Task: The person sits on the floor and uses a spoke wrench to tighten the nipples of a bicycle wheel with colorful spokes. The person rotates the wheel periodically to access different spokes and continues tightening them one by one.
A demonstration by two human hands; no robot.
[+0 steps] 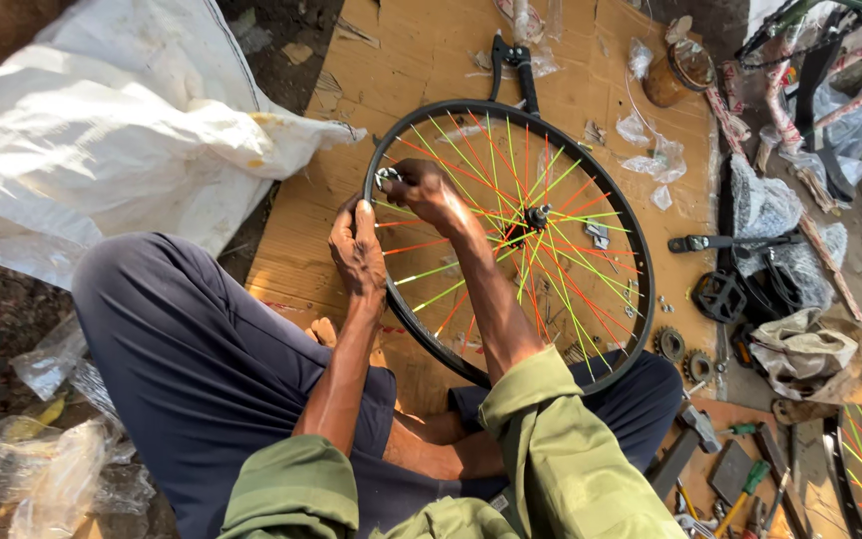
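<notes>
Off to your left lies a big white sack (102, 140) on the ground. Your left hand (359, 250) is curled around the black rim of the bicycle wheel (619, 215) at its left edge. Your right hand (426, 192) is closed on a small metal spoke tool (387, 178) at the rim. The wheel lies nearly flat on cardboard (401, 70) before your knees, its hub (534, 215) axle pointing up toward you. Loose sprockets (680, 354) sit beside its right edge.

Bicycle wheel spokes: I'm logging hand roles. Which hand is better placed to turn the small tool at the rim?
Right hand, probably: its fingers pinch the small metal tool at the rim. Left hand braces the rim below.
</notes>
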